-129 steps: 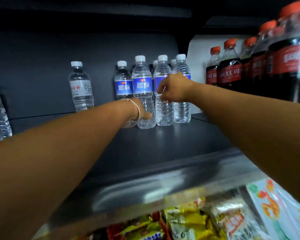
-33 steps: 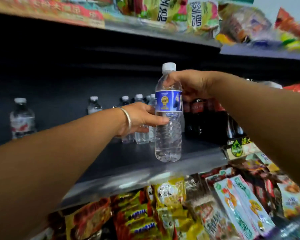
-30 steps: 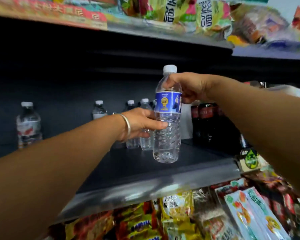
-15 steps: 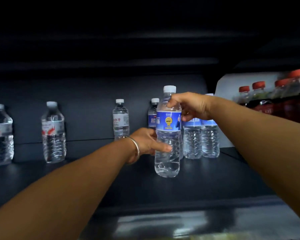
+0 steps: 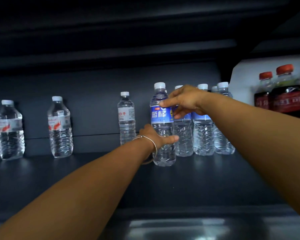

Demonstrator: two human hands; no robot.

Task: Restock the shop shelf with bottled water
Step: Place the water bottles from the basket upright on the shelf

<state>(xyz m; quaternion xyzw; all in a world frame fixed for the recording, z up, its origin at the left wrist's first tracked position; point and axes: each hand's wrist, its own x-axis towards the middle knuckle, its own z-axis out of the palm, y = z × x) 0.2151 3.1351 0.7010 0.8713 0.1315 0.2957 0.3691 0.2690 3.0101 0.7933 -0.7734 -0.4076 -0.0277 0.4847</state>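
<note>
At nine o'clock on the dark shelf (image 5: 189, 184) stand two clear water bottles with red-marked labels (image 5: 9, 129), well apart from each other, the second (image 5: 60, 127) nearer the middle. Toward the centre, a slimmer white-labelled bottle (image 5: 126, 119) stands upright against the back panel. Just right of it, at the picture's centre, is the blue-labelled water bottle (image 5: 162, 124), upright with its base on the shelf, a step forward of the row behind. The left hand (image 5: 155, 135), a thin metal bangle (image 5: 150, 148) on its wrist, wraps the bottle's lower body, thumb lying across the front and fingers hidden behind. The right hand (image 5: 184, 102) reaches in from three o'clock, fingers loosely spread; one fingertip touches the bottle at the label's top edge, though whether it grips I cannot tell. Behind and right, a row of matching blue-labelled bottles (image 5: 203, 125) stands packed together. At two o'clock, blurred red-capped cola bottles (image 5: 284, 94) stand before a white panel.
</note>
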